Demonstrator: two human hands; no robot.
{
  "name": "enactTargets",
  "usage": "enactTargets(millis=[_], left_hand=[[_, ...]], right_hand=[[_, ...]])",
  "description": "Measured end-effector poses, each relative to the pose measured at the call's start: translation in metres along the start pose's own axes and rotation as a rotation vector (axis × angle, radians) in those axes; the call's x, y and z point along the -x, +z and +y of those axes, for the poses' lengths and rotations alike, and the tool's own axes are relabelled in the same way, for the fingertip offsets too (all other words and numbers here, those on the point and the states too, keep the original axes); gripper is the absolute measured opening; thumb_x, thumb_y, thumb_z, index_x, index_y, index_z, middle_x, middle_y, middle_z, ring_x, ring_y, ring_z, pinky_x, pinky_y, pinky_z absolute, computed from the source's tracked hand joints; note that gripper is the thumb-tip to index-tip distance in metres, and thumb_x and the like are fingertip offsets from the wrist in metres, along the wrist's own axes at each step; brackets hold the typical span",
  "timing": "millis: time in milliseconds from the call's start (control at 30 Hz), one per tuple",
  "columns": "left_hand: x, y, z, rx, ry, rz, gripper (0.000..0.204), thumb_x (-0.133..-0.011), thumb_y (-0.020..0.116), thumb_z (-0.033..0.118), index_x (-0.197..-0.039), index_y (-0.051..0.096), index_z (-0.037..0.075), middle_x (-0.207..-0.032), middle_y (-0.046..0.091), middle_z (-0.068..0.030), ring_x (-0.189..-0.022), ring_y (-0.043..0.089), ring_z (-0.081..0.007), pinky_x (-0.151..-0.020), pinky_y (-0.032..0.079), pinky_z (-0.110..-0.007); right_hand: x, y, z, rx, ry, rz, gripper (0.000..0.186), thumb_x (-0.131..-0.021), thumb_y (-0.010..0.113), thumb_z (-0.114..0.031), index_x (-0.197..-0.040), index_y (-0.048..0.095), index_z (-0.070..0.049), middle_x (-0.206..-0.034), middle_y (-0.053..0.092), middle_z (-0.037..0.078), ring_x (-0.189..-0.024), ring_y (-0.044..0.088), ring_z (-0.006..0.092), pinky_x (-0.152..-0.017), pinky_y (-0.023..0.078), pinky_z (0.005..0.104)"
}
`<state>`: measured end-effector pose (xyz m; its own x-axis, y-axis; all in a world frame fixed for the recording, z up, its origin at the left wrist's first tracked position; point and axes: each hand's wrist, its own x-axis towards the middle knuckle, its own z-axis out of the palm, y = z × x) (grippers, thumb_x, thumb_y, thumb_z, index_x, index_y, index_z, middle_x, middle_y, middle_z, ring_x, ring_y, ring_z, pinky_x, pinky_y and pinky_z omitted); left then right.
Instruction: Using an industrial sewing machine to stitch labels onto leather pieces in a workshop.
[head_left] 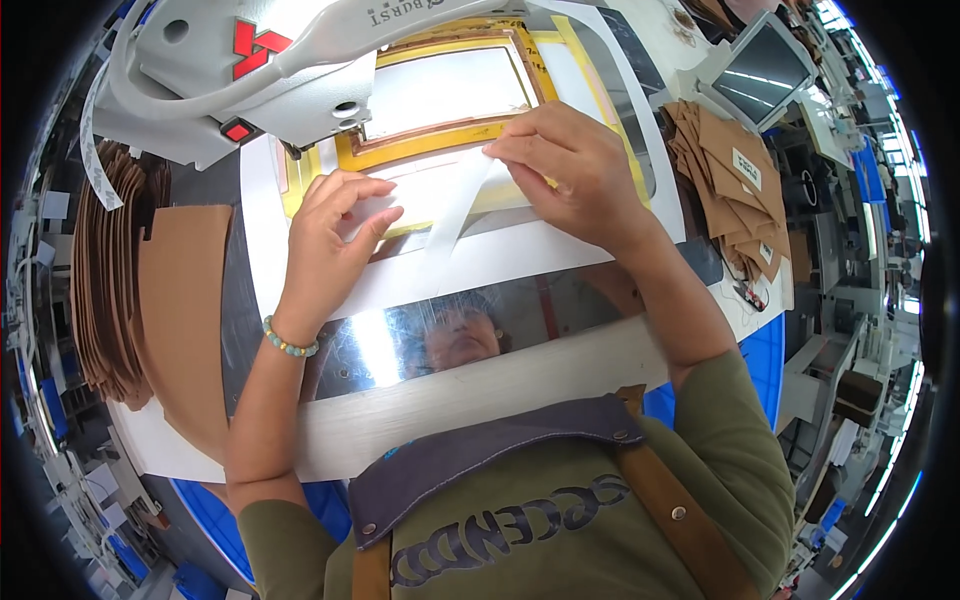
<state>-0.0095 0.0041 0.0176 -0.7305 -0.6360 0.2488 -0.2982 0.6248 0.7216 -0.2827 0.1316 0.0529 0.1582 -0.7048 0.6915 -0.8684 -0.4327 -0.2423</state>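
A narrow white strip (460,208), like tape or ribbon, hangs slanting from the pinched thumb and fingertips of my right hand (580,170). Its lower end reaches over the white sheet (400,290) near the sheet's front edge. My left hand (338,230) is by the front left of a yellow rectangular frame (425,154). Thumb and fingers there are spread, with nothing seen between them. Brown edging lines the frame's opening, where a white surface shows. Just left of the frame is the head of a sewing machine (300,110).
Brown flat pieces stand stacked at the left (180,290). More brown pieces (745,170) with white labels lie at the right, below a screen (765,65). A shiny metal plate (560,315) borders the near side of the work surface. Blue bins (765,370) are below the table.
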Motion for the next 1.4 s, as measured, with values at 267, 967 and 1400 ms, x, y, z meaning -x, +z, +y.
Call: enactTargets(millis=[267, 967, 1400], left_hand=[[-0.009, 0.020, 0.035, 0.913, -0.177, -0.344, 0.030, -0.109, 0.070, 0.012, -0.136, 0.063, 0.001, -0.122, 0.075, -0.0079, -0.108, 0.072, -0.0108, -0.102, 0.055, -0.027], [-0.005, -0.012, 0.028, -0.059, 0.065, -0.065, 0.021, -0.095, 0.082, 0.013, -0.110, 0.077, -0.001, -0.100, 0.079, -0.0094, -0.090, 0.074, -0.0205, -0.080, 0.058, -0.034], [0.003, -0.021, -0.038, -0.538, 0.134, -0.144, 0.074, -0.108, 0.052, 0.059, -0.149, 0.061, -0.002, -0.168, 0.042, -0.0266, -0.159, 0.031, -0.0476, -0.128, 0.023, -0.058]], right_hand=[[-0.013, -0.012, -0.017, 0.081, -0.171, 0.055, 0.024, -0.078, 0.080, 0.001, -0.098, 0.077, -0.011, -0.099, 0.073, 0.003, -0.088, 0.072, 0.0231, -0.072, 0.058, 0.0365], [-0.042, 0.004, 0.015, -0.533, 0.376, -0.494, 0.017, -0.098, 0.076, -0.015, -0.106, 0.080, 0.000, -0.096, 0.078, 0.008, -0.090, 0.072, 0.0156, -0.081, 0.057, 0.0307], [-0.086, 0.078, 0.070, -0.410, 0.605, -0.704, 0.015, -0.095, 0.073, -0.013, -0.102, 0.081, -0.003, -0.093, 0.080, 0.010, -0.084, 0.075, 0.0167, -0.080, 0.059, 0.0323]])
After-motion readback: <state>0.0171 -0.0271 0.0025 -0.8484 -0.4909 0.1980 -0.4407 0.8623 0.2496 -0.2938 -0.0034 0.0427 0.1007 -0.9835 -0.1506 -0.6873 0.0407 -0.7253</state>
